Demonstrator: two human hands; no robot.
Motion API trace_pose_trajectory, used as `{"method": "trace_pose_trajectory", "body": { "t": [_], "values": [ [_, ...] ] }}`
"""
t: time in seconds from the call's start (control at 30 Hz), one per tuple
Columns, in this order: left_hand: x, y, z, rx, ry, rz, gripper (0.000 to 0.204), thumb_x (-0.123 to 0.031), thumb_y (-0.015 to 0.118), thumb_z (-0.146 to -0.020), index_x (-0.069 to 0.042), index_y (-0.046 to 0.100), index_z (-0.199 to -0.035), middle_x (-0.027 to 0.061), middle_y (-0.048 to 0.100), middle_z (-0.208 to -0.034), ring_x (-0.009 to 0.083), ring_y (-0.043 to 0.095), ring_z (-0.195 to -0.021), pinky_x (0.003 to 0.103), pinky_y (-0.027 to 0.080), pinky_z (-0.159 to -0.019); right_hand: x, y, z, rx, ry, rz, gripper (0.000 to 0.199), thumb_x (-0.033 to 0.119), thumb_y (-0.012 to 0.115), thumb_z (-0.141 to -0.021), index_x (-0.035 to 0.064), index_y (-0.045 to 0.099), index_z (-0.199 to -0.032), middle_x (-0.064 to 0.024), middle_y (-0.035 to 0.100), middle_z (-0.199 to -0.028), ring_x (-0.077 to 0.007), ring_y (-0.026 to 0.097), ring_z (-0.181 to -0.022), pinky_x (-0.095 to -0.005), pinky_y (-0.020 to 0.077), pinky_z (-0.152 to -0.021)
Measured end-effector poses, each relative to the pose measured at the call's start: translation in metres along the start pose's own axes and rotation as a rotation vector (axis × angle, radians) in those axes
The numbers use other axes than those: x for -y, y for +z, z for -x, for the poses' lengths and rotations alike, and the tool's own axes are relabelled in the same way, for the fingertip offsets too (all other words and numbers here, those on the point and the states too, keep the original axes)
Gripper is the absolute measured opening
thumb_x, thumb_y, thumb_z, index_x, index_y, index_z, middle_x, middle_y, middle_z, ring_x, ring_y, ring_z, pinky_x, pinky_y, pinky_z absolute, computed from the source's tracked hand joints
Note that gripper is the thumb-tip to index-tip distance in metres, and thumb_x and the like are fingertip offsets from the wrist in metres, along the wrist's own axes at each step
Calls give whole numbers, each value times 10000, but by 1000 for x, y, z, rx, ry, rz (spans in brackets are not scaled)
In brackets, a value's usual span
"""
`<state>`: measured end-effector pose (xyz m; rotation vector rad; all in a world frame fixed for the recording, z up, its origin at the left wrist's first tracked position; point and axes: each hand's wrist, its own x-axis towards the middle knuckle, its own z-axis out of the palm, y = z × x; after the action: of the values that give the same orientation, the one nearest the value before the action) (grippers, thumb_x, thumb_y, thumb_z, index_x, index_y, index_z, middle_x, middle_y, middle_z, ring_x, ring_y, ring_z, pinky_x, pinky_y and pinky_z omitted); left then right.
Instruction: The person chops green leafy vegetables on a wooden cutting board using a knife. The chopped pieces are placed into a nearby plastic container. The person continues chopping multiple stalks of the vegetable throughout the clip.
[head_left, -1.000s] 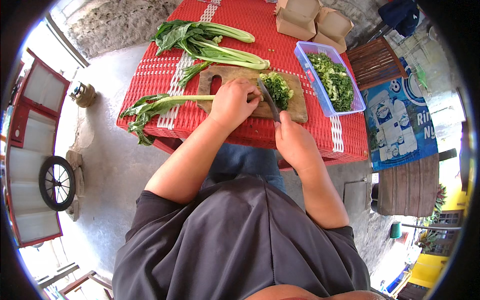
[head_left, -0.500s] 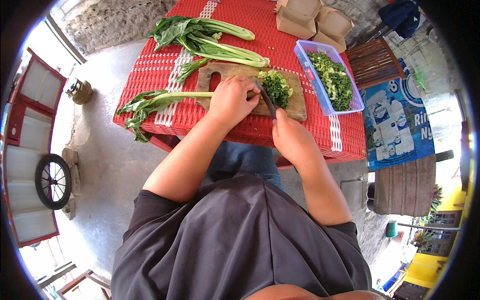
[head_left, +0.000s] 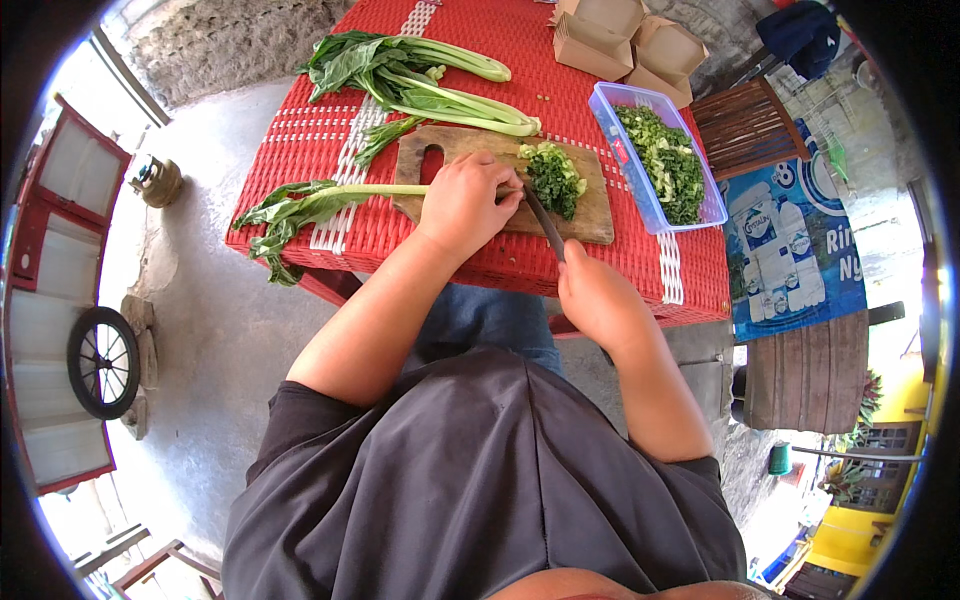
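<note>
My left hand (head_left: 468,200) grasps a leafy green stalk (head_left: 385,189) across the wooden cutting board (head_left: 592,226), my right hand (head_left: 605,300) grips a knife (head_left: 545,222) beside cut leaves (head_left: 553,182), and the rectangular plastic container (head_left: 634,190) rightward holds chopped greens (head_left: 665,165).

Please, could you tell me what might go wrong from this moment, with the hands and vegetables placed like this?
The knife in the right hand is very close to the left hand; a slip might cut it.
The stalk's leaves droop over the table's edge, and could get caught.
The chopped greens lie loose beside the blade and might scatter.
</note>
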<state>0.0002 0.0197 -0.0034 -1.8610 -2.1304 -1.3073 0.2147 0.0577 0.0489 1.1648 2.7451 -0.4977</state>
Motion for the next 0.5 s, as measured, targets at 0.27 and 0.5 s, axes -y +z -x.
{"method": "trace_pose_trajectory", "body": {
  "t": [0.27, 0.5],
  "values": [
    [0, 0, 0, -12, 2, -17, 132, -201, 778, -807, -101, 743, -886, 126, 636, -882, 357, 649, -957, 461, 523, -868, -1, 1, 13, -139, -33, -24, 210, 196, 474, -1043, -13, 491, -1055, -296, 674, -811, -491, 674, -801, -600, 516, -706],
    [0, 1, -1, 0, -17, 1, 144, -192, 778, -798, -100, 745, -903, 127, 657, -917, 361, 653, -977, 451, 528, -884, 3, 3, 8, -125, -46, -7, 203, 191, 484, -1035, -11, 498, -1049, -288, 679, -820, -481, 680, -802, -592, 526, -707]
  ]
}}
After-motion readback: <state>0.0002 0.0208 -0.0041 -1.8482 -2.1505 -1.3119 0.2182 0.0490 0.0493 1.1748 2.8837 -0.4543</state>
